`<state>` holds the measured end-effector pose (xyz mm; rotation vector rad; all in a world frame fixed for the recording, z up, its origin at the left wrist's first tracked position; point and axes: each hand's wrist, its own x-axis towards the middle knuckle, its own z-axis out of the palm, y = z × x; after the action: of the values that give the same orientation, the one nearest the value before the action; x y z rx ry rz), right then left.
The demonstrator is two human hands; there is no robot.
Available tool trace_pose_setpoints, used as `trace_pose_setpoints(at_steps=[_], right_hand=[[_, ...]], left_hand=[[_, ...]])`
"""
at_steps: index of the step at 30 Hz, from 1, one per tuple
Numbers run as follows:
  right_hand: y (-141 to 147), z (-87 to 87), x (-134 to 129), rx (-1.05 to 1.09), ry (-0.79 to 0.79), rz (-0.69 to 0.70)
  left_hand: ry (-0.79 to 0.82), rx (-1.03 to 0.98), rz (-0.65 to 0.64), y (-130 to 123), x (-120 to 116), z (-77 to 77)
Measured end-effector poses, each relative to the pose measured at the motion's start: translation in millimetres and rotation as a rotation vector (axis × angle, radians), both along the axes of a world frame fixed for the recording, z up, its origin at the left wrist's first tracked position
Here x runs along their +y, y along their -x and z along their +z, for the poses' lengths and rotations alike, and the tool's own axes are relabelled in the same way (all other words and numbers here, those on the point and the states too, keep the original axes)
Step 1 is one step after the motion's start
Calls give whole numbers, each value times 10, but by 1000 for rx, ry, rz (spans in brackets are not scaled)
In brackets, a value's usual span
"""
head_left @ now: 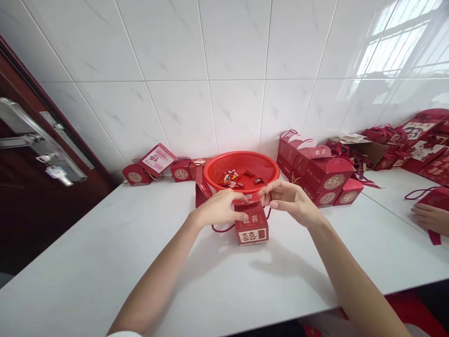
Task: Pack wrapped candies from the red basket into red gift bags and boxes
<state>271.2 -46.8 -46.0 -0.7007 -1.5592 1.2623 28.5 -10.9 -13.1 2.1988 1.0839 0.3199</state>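
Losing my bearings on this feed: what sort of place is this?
Probably a room in a home or small workshop: tiled wall, a door with keys hanging from it, and a white table bearing red boxes.

Tally: worktop, 1. Hands, 3: wearer's left hand and right hand, plus 1 co-worker's hand. Plastic basket, 1. Wrapped candies in it, at least 4; overlap obscures the exact total. Gift box below the wearer's hands, 1. Boxes left of basket, at least 4. Stack right of basket, at least 4 boxes, some partly hidden. Far-right boxes, at least 5, full count unclear. Box by co-worker's hand, 1. Door, 1; lever handle, 1.
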Motion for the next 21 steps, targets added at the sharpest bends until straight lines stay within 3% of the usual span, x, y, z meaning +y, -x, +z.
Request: trace_pose_setpoints(at_steps=[3,5,9,12,15,21], right_hand=[[113,18,-90,-74,-29,-117],[179,28,-147,-132,-83,-205],[348,16,-271,-285,-229,-398],[478,-56,-365,-383,-265,-538],[518,-146,-452,-334,-293,-648],[167,-226,-615,-210,-323,-1114]], left_hand=[[163,-337,3,66,-97,152],[268,-512,-61,99,-151,221],[400,-725,-224,51,-248,209],[416,-788,-306,-35,-336,154],[365,-816,-366,-65,-425,152],[245,-659,-342,16,-464,215]])
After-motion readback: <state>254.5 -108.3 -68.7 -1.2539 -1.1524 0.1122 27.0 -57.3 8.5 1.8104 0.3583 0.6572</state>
